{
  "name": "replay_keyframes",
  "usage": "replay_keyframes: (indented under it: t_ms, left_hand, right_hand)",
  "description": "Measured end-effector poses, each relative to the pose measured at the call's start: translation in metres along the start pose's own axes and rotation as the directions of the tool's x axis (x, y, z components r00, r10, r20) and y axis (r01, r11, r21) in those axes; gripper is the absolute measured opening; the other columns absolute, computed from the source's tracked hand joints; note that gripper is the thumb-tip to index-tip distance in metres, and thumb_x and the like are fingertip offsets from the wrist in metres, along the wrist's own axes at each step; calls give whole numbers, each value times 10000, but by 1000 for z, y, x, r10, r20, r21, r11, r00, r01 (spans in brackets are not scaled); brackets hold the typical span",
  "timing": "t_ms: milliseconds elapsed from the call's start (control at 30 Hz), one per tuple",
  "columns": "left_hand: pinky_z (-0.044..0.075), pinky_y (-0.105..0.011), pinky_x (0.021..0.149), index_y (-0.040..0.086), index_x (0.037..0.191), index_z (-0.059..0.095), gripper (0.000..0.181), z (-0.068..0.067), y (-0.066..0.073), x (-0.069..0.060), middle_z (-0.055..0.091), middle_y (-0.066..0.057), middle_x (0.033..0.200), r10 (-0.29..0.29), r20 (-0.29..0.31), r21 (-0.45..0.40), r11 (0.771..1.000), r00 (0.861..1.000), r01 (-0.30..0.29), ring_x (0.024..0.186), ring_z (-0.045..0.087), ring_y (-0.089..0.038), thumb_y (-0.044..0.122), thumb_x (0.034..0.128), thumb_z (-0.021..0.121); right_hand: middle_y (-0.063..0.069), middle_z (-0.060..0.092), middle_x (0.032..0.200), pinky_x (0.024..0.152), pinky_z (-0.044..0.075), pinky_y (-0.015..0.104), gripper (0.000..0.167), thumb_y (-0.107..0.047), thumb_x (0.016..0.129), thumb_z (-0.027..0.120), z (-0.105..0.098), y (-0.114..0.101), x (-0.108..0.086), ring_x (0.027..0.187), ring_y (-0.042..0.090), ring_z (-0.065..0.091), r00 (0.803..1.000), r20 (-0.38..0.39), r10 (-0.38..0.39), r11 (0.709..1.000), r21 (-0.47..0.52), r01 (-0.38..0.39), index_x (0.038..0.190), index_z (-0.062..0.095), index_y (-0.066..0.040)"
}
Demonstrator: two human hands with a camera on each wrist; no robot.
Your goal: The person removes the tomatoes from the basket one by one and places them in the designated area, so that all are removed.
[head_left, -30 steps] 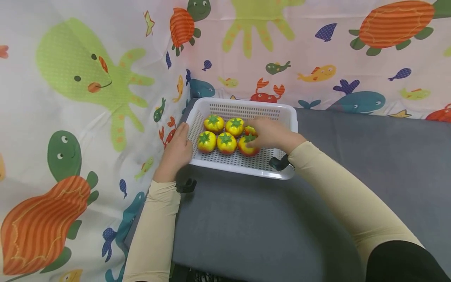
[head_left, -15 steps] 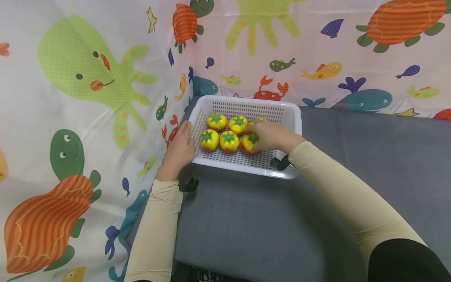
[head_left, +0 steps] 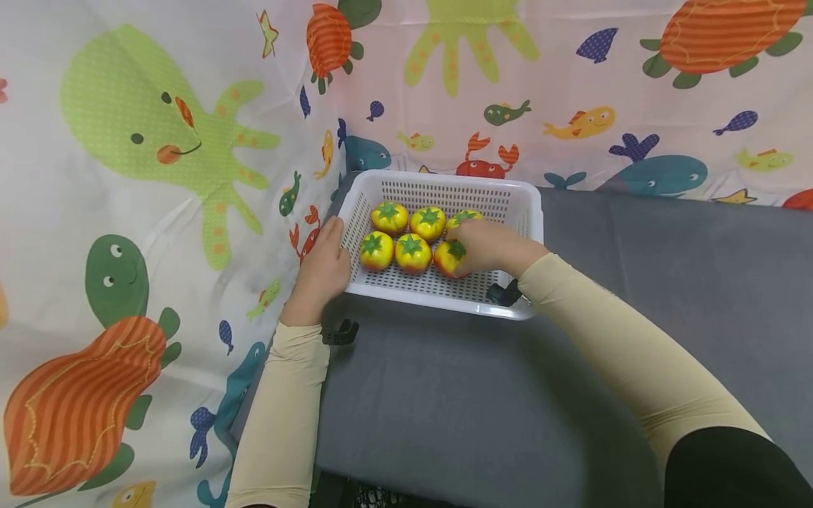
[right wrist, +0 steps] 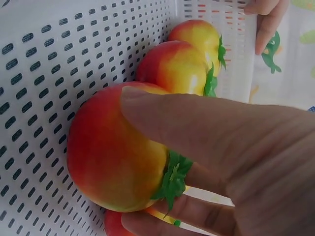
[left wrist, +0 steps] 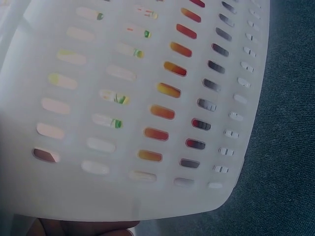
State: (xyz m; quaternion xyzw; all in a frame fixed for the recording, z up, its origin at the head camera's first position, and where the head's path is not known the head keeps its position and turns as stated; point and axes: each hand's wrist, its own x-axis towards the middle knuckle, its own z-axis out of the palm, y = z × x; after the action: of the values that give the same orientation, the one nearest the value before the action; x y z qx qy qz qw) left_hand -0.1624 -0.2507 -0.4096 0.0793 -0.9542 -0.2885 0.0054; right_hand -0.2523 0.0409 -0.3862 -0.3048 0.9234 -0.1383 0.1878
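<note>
A white perforated plastic basket (head_left: 438, 302) holds several yellow-red tomatoes with green leafy tops, in two rows. At its left end my left hand (head_left: 322, 275) grips the wall; in the right wrist view its fingers (right wrist: 270, 19) lie over the rim. My right hand (head_left: 492, 247) reaches in from the right and holds the front-right tomato (right wrist: 113, 147). The thumb presses one side of it, while the other fingers extend behind its leafy top. Partly covered by that hand is the back-right tomato (head_left: 466, 217). Another tomato (head_left: 413, 254) stands left of the held one.
The basket sits on a dark grey table (head_left: 444, 395), near the back-left corner. A curtain (head_left: 559, 77) printed with sea animals hangs behind and on the left side. Black camera mounts (head_left: 504, 293) are strapped at both wrists.
My right hand has closed in around the front-right tomato, its thumb moving down along it. The left hand stays on the basket, and the head view has shifted slightly.
</note>
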Motion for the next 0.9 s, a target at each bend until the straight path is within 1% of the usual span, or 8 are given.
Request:
replay_keyframes:
  t_ms: [233,333,433,533,667,800,900]
  left_hand:
    - [204,-549,1275,134,1691,195,668,-2,2,2,154,-69,1766,-11,-4,0,1000,1000,11,1610,187,-301,244,1087,457]
    - [207,-554,1274,126,1690,204,667,-1,2,1,162,-80,1763,-9,-7,1,1000,1000,9,1610,188,-307,243,1085,458]
    - [200,-553,1277,122,1691,200,664,2,0,-2,158,-89,1762,-10,7,8,1000,1000,10,1613,177,-305,235,1085,447]
    - [195,-545,1281,113,1690,194,662,4,-2,-3,151,-88,1764,-8,18,20,1000,1000,8,1616,167,-300,227,1085,439]
    - [200,-554,1279,104,1687,195,662,3,-2,-5,156,-94,1763,-9,15,32,999,1000,9,1614,172,-309,223,1085,442]
    - [196,-552,1280,111,1687,199,662,2,0,-3,157,-90,1763,-13,11,34,999,1000,13,1615,172,-305,226,1083,445]
    - [201,-554,1278,114,1686,205,662,1,1,0,162,-86,1763,-9,1,27,1000,1000,9,1614,178,-306,227,1080,447]
  right_hand:
    - [81,724,1238,1065,519,513,681,-324,773,935,-4,2,2,1087,284,627,1000,-4,3,1000,2,-3,1362,695,-79]
    - [71,731,1157,1018,544,484,624,-329,766,940,-5,2,0,1028,280,629,1000,-2,12,1000,16,-12,1297,726,-79]
    - [53,728,1095,964,557,452,573,-343,764,941,-4,1,-4,979,269,625,1000,-1,11,1000,14,-11,1242,752,-91]
    - [56,726,1122,963,557,446,585,-341,761,945,-4,1,-7,990,265,622,1000,-22,-5,1000,14,5,1250,751,-85]
    - [81,718,1219,1001,552,466,634,-319,758,950,-10,2,-10,1052,274,628,999,-49,-7,999,31,9,1295,726,-67]
    - [105,702,1253,992,563,468,652,-293,770,941,-23,6,-16,1085,294,622,998,-65,4,998,57,0,1323,703,-45]
    - [112,697,1236,963,577,454,635,-281,773,934,-35,9,-22,1073,300,618,996,-87,14,998,57,-9,1313,705,-39]
